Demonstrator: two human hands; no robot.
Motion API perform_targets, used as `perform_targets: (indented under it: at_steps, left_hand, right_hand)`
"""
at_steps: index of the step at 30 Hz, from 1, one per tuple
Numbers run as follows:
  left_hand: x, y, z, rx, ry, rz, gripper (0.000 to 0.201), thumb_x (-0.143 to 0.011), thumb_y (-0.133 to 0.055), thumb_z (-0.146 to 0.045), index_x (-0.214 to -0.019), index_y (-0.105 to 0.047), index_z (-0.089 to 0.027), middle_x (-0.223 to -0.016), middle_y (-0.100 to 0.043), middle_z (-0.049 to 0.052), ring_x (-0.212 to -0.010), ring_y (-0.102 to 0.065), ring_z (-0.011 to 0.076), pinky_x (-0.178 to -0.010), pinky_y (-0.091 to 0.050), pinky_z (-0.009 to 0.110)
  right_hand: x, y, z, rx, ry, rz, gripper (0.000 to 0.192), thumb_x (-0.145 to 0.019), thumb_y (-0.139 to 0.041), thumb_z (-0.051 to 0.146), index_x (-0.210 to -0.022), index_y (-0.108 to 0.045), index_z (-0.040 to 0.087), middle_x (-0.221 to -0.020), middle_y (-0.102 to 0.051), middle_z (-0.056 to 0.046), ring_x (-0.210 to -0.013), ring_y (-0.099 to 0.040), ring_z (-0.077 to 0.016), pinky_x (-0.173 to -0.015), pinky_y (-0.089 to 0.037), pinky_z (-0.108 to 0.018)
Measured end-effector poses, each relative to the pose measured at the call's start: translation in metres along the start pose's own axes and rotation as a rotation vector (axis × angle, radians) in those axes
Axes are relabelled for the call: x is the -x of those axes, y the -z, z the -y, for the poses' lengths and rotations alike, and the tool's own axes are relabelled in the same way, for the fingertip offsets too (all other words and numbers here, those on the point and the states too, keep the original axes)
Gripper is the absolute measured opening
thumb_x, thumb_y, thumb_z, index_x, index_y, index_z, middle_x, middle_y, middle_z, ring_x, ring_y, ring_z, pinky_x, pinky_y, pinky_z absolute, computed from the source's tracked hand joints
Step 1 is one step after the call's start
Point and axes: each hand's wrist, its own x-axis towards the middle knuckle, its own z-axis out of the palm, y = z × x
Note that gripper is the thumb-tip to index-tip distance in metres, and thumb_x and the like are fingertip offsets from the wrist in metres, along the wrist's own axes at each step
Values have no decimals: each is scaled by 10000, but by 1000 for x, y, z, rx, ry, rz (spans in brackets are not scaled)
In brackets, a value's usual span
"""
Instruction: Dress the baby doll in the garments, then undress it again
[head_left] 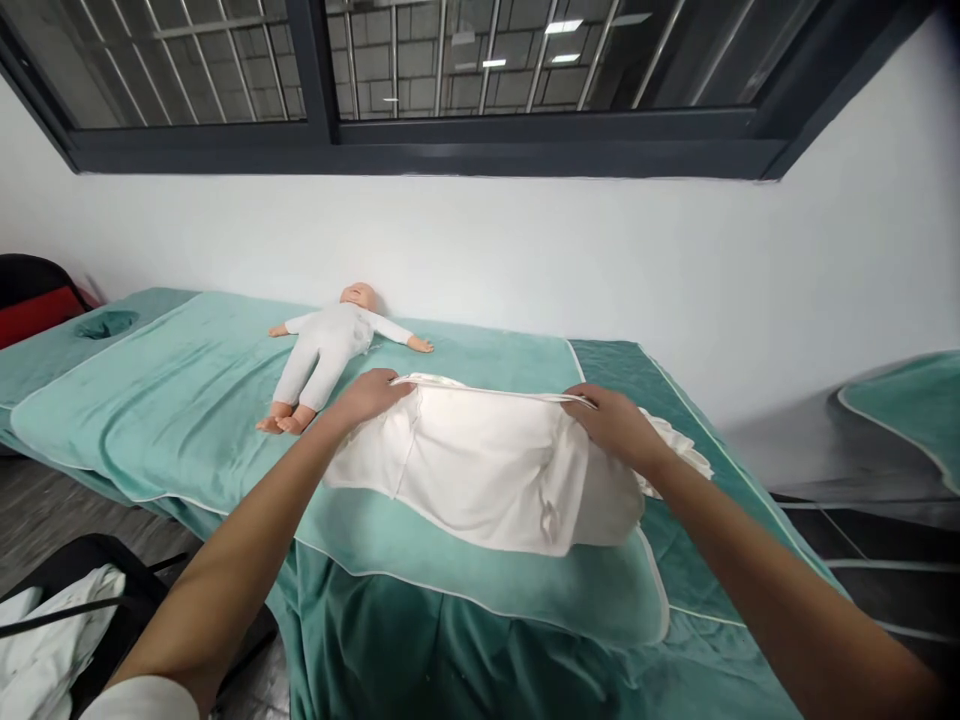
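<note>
The room is evenly and softly lit, with no hard shadows anywhere. Ceiling strip lights point(564, 27) show as bright bars in the dark window point(480, 60), the only real glare here. The white wall point(525, 250) is bright but not washed out. A faint, soft shadow sits under the white cloth point(480, 470) on the green bed cover point(187, 400). The wide lens bends things strongly: the window frame bows, the bed curves, and the forearms stretch toward the lower corners. The centre is sharp; the far right edge smears and warps.
</note>
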Motion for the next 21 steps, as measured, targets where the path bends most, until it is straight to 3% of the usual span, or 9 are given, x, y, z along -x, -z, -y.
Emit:
perform_targets:
  at_steps: [4,6,8,11,14,17,21]
  left_hand:
    - [-27,-15,4,-149,172,-155,424,-888,-496,-515,-1143,-597,-190,-1194,-661,147,-1117,-618,319,-887,-470,395]
    - [-28,-37,4,-241,138,-319,388,-916,-489,-407,-1216,-564,-171,-1272,-605,173,-1200,-565,336,-943,-463,444]
    - [-23,-65,3,-275,-11,-399,333,-937,-455,-290,-1226,-562,-166,-1309,-575,166,-1260,-518,303,-1018,-438,432]
    - [-18,-109,3,-221,-228,-247,336,-959,-390,-209,-1242,-565,-163,-1322,-583,142,-1264,-525,229,-1077,-420,357]
    - [-26,-140,5,-241,-213,-149,375,-968,-374,-219,-1286,-547,-121,-1453,-494,175,-1380,-435,257,-1147,-365,404]
    - [-42,-148,4,-296,-137,-186,450,-985,-353,-271,-1375,-481,-87,-1516,-424,197,-1445,-343,303,-1201,-280,457]
    - [-58,-138,-5,-306,-57,-197,514,-976,-381,-321,-1458,-396,-144,-1505,-446,177,-1401,-390,322,-1128,-378,480]
  right_hand:
    - [-30,-22,15,231,-12,-30,365,-911,-435,329,-1159,-645,160,-1120,-690,-132,-1009,-626,-277,-852,-464,-366]
    - [-29,-48,27,346,56,-102,412,-917,-426,273,-1261,-580,106,-1261,-621,-188,-1122,-583,-306,-935,-447,-416]
    - [-18,-79,40,355,187,-110,412,-918,-415,221,-1283,-549,84,-1338,-570,-205,-1214,-536,-297,-1020,-416,-418]
    - [2,-125,54,301,267,-39,404,-956,-363,226,-1308,-524,112,-1362,-574,-176,-1268,-528,-245,-1083,-393,-357]
    - [8,-153,59,313,178,-68,453,-990,-324,298,-1344,-478,61,-1426,-502,-267,-1358,-460,-330,-1108,-368,-460]
    - [0,-160,56,323,112,-88,538,-1009,-288,370,-1384,-423,8,-1464,-428,-332,-1405,-389,-387,-1112,-346,-517]
    - [-17,-160,47,322,55,-88,604,-1004,-306,430,-1436,-376,14,-1502,-387,-314,-1420,-363,-386,-1119,-340,-506]
